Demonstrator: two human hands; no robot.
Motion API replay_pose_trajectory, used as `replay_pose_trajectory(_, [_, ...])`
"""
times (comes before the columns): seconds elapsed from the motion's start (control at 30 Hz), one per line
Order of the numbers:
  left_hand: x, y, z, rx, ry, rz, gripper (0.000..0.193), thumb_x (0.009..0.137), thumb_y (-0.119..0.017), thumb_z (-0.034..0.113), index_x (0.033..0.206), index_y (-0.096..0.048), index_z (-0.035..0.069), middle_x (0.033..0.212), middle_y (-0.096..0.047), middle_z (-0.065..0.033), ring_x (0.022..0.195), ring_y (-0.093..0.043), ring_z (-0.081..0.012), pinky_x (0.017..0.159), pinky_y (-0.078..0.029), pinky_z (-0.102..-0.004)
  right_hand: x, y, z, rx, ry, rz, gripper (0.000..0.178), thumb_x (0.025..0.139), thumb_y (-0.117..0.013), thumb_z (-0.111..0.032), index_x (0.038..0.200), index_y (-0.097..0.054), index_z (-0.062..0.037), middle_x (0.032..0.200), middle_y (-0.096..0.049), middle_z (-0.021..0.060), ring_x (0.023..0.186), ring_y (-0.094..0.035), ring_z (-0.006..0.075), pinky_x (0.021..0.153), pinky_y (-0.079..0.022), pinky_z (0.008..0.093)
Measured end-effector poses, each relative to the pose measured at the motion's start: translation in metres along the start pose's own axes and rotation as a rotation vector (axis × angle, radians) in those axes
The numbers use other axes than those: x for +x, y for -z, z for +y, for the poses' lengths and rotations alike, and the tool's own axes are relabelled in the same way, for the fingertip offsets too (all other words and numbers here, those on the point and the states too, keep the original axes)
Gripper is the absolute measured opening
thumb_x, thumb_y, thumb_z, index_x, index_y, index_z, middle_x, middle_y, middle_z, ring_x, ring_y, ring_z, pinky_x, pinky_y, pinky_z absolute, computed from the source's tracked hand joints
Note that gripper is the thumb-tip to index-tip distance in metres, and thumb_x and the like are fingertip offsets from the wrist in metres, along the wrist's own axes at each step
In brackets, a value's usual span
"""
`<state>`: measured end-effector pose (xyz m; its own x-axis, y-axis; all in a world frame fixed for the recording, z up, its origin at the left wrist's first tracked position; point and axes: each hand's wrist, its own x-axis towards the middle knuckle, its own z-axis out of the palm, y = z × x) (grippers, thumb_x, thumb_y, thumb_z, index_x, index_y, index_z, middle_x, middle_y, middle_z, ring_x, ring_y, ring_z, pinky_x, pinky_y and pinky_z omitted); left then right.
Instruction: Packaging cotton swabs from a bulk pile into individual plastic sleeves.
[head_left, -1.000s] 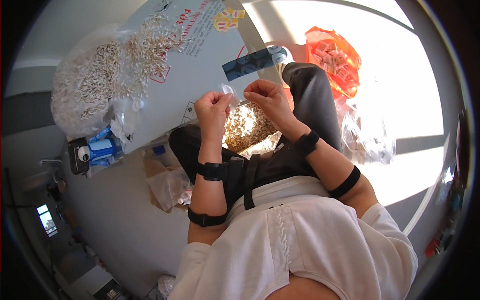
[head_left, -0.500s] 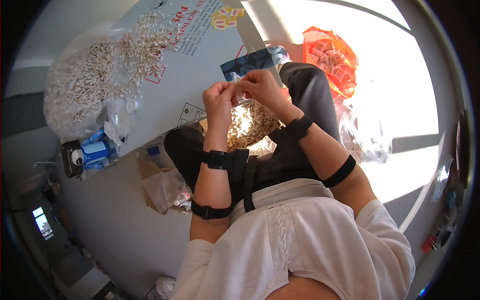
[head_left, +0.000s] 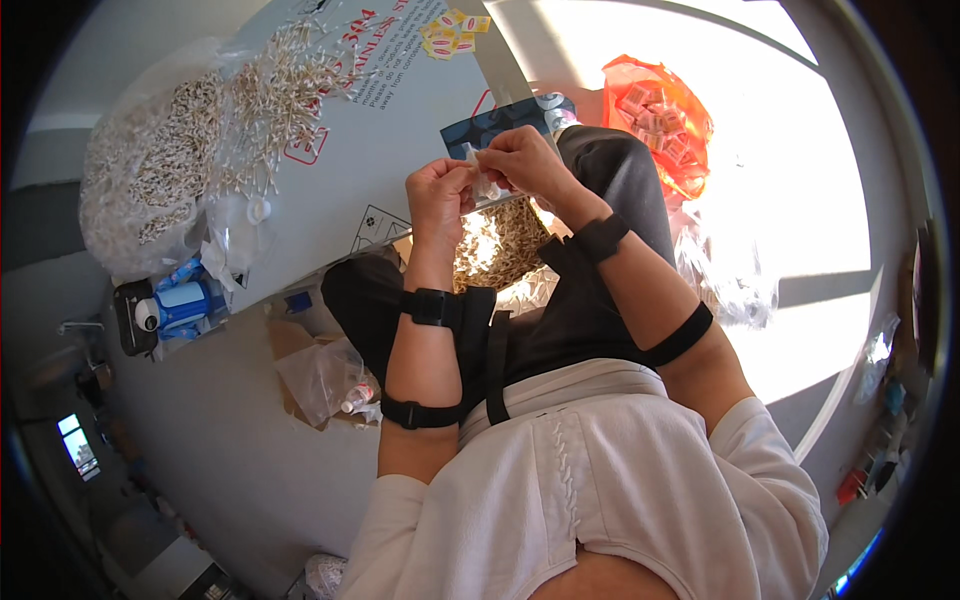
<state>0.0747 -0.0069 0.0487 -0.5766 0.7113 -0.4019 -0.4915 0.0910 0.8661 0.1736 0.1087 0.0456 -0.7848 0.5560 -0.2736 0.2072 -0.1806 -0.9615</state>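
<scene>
Both my hands meet above the near edge of a grey table (head_left: 330, 205), over my lap. My left hand (head_left: 438, 198) pinches one side of a small clear plastic bag (head_left: 484, 186). On the other side, my right hand (head_left: 527, 165) has its thumb and fingers closed on the bag near its top. What the bag holds, if anything, is too small to make out. Just below the hands, between my legs, a box is filled with many thin brownish-white sticks (head_left: 500, 240), partly sunlit. A dark patterned sheet (head_left: 500, 122) lies behind the hands on the table edge.
A large clear bag of cotton swabs (head_left: 165, 170) spills loose swabs (head_left: 285, 95) across the table's left. Yellow printed slips (head_left: 455, 35) lie at the back. An orange bag (head_left: 690, 95) with small packs is on the right. A blue-and-white bottle (head_left: 185, 305) stands at the left edge.
My right hand has moved slightly up and away from the left, widening the gap where the small bag shows. My left hand stays in nearly the same place.
</scene>
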Motion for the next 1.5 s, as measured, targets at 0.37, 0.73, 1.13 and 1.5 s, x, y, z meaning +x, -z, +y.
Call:
replay_pose_trajectory(0.37, [0.000, -0.006, -0.001, 0.086, -0.040, -0.015, 0.005, 0.078, -0.062, -0.002, 0.076, -0.060, 0.002, 0.059, -0.049, 0.0023, 0.047, -0.040, -0.0050, 0.043, -0.031, -0.0210, 0.007, 0.005, 0.003, -0.361, 0.234, 0.085, 0.019, 0.071, -0.068, -0.015, 0.069, -0.064, 0.0036, 0.057, -0.056, 0.0166, 0.054, -0.057, 0.0162, 0.054, -0.047, 0.0332])
replay_pose_trajectory(0.73, [-0.001, -0.009, 0.004, 0.142, -0.097, 0.032, 0.004, 0.081, -0.064, 0.003, 0.081, -0.064, 0.000, 0.064, -0.057, -0.0017, 0.051, -0.050, -0.0081, 0.046, -0.041, -0.0230, 0.004, 0.009, 0.010, -0.027, 0.139, -0.031, 0.012, 0.078, -0.060, -0.005, 0.072, -0.064, 0.0042, 0.061, -0.055, -0.0005, 0.058, -0.048, 0.0058, 0.054, -0.039, 0.0228])
replay_pose_trajectory(1.13, [0.008, 0.000, 0.000, 0.144, -0.063, -0.033, 0.012, 0.082, -0.059, 0.005, 0.070, -0.056, 0.004, 0.059, -0.048, 0.0026, 0.047, -0.040, -0.0053, 0.043, -0.030, -0.0216, 0.006, 0.005, 0.019, -0.127, 0.235, 0.016, 0.015, 0.074, -0.063, -0.011, 0.071, -0.065, 0.0038, 0.058, -0.058, 0.0055, 0.058, -0.052, 0.0089, 0.055, -0.044, 0.0278])
replay_pose_trajectory(1.5, [0.009, 0.012, 0.004, 0.616, -0.345, 0.121, 0.013, 0.079, -0.057, 0.006, 0.066, -0.053, 0.004, 0.057, -0.049, 0.0012, 0.048, -0.044, -0.0072, 0.043, -0.034, -0.0219, 0.005, 0.007, 0.025, 0.042, 0.094, 0.046, 0.017, 0.075, -0.062, -0.011, 0.069, -0.062, 0.0053, 0.057, -0.054, 0.0026, 0.057, -0.049, 0.0078, 0.052, -0.041, 0.0262])
